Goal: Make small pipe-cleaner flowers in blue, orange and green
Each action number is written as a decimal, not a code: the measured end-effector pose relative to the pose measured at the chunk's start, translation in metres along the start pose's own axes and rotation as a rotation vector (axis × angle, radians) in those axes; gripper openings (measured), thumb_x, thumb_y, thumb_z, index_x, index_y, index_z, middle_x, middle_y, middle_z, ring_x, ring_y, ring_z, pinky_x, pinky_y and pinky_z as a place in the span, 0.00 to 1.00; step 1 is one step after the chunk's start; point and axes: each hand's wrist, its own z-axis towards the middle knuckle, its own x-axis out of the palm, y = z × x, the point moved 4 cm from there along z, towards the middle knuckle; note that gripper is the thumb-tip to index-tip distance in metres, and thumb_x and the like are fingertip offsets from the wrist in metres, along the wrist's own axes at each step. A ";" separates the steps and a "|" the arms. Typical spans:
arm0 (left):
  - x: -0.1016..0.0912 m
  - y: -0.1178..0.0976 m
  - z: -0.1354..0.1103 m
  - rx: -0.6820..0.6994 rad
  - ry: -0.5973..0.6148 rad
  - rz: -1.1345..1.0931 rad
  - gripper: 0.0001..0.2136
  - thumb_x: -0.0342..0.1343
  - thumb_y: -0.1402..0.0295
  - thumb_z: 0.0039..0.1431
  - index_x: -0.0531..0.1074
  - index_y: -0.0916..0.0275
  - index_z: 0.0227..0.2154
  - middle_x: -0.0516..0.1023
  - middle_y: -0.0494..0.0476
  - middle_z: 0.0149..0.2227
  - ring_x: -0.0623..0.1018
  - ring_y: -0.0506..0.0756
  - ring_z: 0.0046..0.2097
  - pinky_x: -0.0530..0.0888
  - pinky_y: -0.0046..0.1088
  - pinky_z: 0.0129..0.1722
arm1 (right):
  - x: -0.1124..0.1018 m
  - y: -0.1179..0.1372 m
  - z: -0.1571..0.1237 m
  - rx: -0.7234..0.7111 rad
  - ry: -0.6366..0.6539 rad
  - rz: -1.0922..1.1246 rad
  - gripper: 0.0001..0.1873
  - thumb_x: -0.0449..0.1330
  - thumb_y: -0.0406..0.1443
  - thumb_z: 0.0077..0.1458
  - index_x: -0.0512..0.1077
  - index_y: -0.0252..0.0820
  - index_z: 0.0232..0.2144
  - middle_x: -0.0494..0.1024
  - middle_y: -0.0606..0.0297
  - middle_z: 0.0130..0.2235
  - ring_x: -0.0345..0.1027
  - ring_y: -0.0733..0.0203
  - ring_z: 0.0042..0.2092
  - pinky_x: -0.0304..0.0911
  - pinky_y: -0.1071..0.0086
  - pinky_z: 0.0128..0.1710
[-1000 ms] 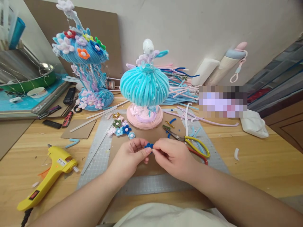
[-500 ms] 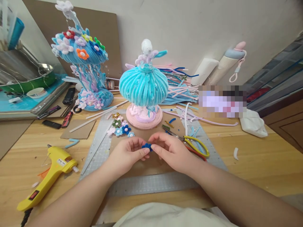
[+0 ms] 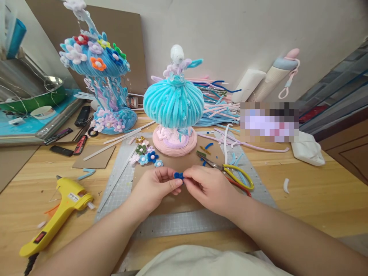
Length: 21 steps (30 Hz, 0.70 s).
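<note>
Together the left hand [image 3: 155, 188] and right hand [image 3: 208, 186] pinch a small blue flower [image 3: 178, 176] over the cutting mat [image 3: 120, 191].

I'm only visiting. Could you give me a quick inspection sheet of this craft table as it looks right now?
Surface: wooden table with a gridded cutting mat and a cardboard sheet on it.
Job's things: small blue flower, fuzzy, held over the cardboard; more little flowers lie behind it.
Clutter: yellow glue gun at left, pliers at right, a heap of fuzzy wires, a domed blue ornament and a flowered ornament.
Hands: left hand and right hand both pinch the small blue flower.
Cables: the glue gun's cord runs off the near edge.
Surroundings: pale wall, a brown board leaning on it, a green pan at far left.
</note>
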 end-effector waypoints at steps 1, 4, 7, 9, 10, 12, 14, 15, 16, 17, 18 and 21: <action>0.000 0.000 0.000 -0.006 -0.005 0.005 0.12 0.67 0.66 0.39 0.72 0.67 0.26 0.75 0.49 0.22 0.73 0.47 0.24 0.70 0.21 0.27 | 0.000 0.001 0.000 -0.019 0.013 -0.048 0.07 0.50 0.31 0.59 0.67 0.39 0.33 0.73 0.65 0.30 0.65 0.66 0.32 0.55 0.73 0.31; -0.003 0.001 0.000 -0.047 -0.038 0.044 0.12 0.67 0.66 0.38 0.71 0.67 0.24 0.75 0.49 0.20 0.73 0.46 0.22 0.70 0.21 0.25 | 0.000 0.004 -0.002 -0.079 0.075 -0.191 0.09 0.48 0.32 0.60 0.67 0.39 0.33 0.72 0.64 0.30 0.65 0.64 0.31 0.54 0.72 0.30; -0.004 0.001 0.000 -0.076 -0.047 0.065 0.12 0.67 0.66 0.37 0.71 0.67 0.23 0.74 0.49 0.18 0.72 0.46 0.21 0.69 0.21 0.24 | 0.001 0.005 -0.005 -0.128 0.110 -0.264 0.09 0.47 0.32 0.60 0.67 0.39 0.34 0.72 0.64 0.30 0.64 0.64 0.30 0.52 0.71 0.28; -0.003 0.001 0.000 -0.064 -0.042 0.071 0.12 0.67 0.67 0.38 0.71 0.67 0.22 0.74 0.49 0.18 0.72 0.47 0.21 0.69 0.22 0.24 | 0.000 0.005 -0.005 -0.136 0.124 -0.265 0.08 0.48 0.30 0.59 0.67 0.39 0.33 0.71 0.64 0.29 0.62 0.64 0.29 0.51 0.71 0.27; -0.003 0.001 0.000 -0.043 -0.038 0.070 0.11 0.66 0.67 0.38 0.71 0.67 0.23 0.74 0.49 0.19 0.72 0.47 0.22 0.70 0.22 0.25 | 0.000 0.005 -0.004 -0.131 0.123 -0.240 0.09 0.48 0.30 0.59 0.67 0.39 0.33 0.70 0.65 0.28 0.62 0.64 0.29 0.51 0.71 0.27; -0.001 -0.001 -0.001 0.015 -0.032 0.063 0.10 0.66 0.68 0.40 0.72 0.66 0.24 0.74 0.49 0.21 0.72 0.47 0.23 0.70 0.22 0.27 | -0.002 0.006 -0.002 -0.110 0.090 -0.130 0.09 0.49 0.30 0.58 0.68 0.39 0.30 0.69 0.66 0.27 0.61 0.66 0.28 0.52 0.72 0.27; 0.002 -0.004 -0.003 0.077 -0.035 0.060 0.09 0.64 0.68 0.42 0.72 0.66 0.25 0.74 0.49 0.23 0.72 0.47 0.25 0.70 0.22 0.28 | -0.006 0.007 0.000 -0.063 0.009 0.029 0.09 0.50 0.29 0.56 0.67 0.38 0.26 0.68 0.67 0.25 0.60 0.68 0.27 0.52 0.74 0.27; 0.003 -0.005 -0.004 0.102 -0.038 0.065 0.08 0.64 0.69 0.43 0.72 0.66 0.25 0.74 0.49 0.24 0.71 0.47 0.25 0.70 0.22 0.28 | -0.008 0.007 0.001 -0.023 -0.030 0.109 0.09 0.51 0.29 0.54 0.67 0.38 0.24 0.68 0.68 0.24 0.59 0.69 0.26 0.52 0.75 0.26; 0.004 -0.007 -0.005 0.124 -0.042 0.076 0.07 0.63 0.69 0.44 0.72 0.66 0.26 0.74 0.49 0.24 0.71 0.47 0.25 0.69 0.22 0.28 | -0.009 0.006 0.002 0.031 -0.055 0.190 0.09 0.52 0.29 0.53 0.66 0.38 0.22 0.67 0.69 0.22 0.58 0.70 0.25 0.52 0.75 0.25; 0.006 -0.008 -0.007 0.145 -0.045 0.092 0.07 0.63 0.70 0.44 0.72 0.66 0.26 0.73 0.48 0.24 0.71 0.47 0.26 0.69 0.22 0.28 | -0.009 0.004 0.003 0.098 -0.063 0.275 0.09 0.53 0.29 0.51 0.66 0.38 0.21 0.65 0.70 0.21 0.56 0.70 0.23 0.51 0.76 0.24; 0.007 -0.010 -0.008 0.164 -0.047 0.112 0.06 0.62 0.70 0.45 0.71 0.65 0.26 0.73 0.48 0.24 0.71 0.47 0.26 0.68 0.22 0.27 | -0.008 0.001 0.003 0.176 -0.053 0.372 0.08 0.54 0.29 0.50 0.66 0.38 0.20 0.64 0.71 0.20 0.55 0.71 0.22 0.50 0.76 0.22; 0.009 -0.014 -0.012 0.220 -0.037 0.194 0.05 0.61 0.70 0.47 0.72 0.65 0.26 0.73 0.49 0.23 0.71 0.47 0.27 0.68 0.22 0.28 | 0.003 -0.009 0.003 0.458 0.042 0.790 0.06 0.55 0.31 0.47 0.65 0.39 0.20 0.61 0.74 0.16 0.49 0.73 0.19 0.46 0.77 0.17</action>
